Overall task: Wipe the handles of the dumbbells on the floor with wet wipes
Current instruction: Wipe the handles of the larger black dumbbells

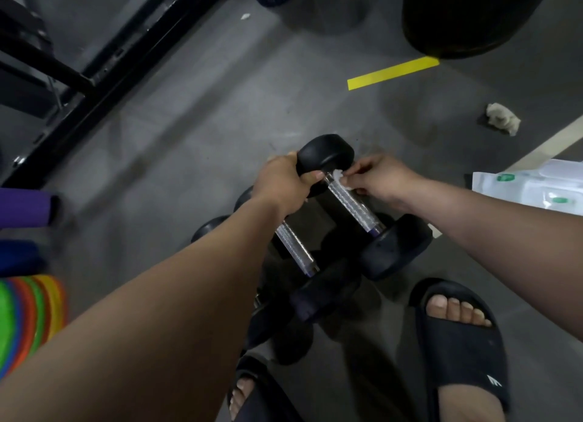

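A: Right fingers?
B: Right hand [378, 178]: thumb and fingertips closed in a pinch on a small white wet wipe [338, 177], which touches the far end of the knurled handle [350, 205].

A: Left?
B: Left hand [280, 181]: fingers curled over the far head of the same dumbbell [394, 248], thumb on the head's inner face, just beside the wipe.

A: Position of the dumbbell?
B: Between the two arms, handle running away from the person. Cannot tell whether the near head touches the floor [195, 131]. Second dumbbell [295, 248] lies just to its left, parallel, partly under the left forearm.

A: Surroundings?
B: Wipes pack [530, 185] on the floor at right. Crumpled wipe [501, 118] beyond it, well apart. Yellow tape [392, 72] further out. Black sandals [457, 342] nearest the camera.
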`<control>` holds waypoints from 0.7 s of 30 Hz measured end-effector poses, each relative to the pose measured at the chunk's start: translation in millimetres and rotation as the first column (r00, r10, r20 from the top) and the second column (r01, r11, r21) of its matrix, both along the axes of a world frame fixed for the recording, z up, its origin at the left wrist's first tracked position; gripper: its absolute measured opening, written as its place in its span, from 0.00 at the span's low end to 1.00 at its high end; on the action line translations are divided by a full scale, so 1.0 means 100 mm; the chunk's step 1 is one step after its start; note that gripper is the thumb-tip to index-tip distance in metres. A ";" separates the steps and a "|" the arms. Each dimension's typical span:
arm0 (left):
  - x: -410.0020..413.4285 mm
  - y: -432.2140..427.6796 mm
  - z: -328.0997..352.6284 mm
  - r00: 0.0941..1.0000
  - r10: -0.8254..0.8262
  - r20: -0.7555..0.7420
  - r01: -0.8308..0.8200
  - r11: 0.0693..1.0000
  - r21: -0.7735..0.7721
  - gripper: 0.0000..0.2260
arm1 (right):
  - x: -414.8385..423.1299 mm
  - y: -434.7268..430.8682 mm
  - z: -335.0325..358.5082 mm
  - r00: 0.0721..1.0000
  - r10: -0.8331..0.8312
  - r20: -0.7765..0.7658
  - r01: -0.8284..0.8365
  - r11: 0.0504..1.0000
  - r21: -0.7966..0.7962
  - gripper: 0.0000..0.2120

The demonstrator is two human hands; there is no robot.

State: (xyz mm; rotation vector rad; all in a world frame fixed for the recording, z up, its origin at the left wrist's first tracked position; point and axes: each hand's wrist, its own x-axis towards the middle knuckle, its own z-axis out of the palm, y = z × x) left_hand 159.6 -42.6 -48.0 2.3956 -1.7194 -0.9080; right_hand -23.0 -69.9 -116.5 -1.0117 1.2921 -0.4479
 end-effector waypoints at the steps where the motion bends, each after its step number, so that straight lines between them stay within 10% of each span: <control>1: 0.00 0.00 0.01 1.000 0.007 -0.011 -0.006 1.000 0.009 0.14 | 0.01 0.00 0.00 0.999 0.011 -0.031 -0.012 0.999 -0.040 0.06; 8: 0.09 -0.01 -0.08 0.999 0.006 -0.040 -0.006 1.000 0.004 0.14 | -0.45 0.13 0.28 0.797 0.448 -0.405 -0.519 0.851 -0.079 0.04; 17: 0.07 0.02 -0.09 0.999 -0.027 0.027 0.027 1.000 -0.005 0.19 | -0.09 -0.01 0.16 0.945 0.248 -0.214 -0.288 0.940 -0.182 0.06; 21: 0.09 0.04 -0.12 0.995 -0.033 0.096 0.034 0.999 -0.011 0.19 | -0.31 0.16 0.26 0.656 0.636 -0.407 -0.724 0.683 -0.099 0.05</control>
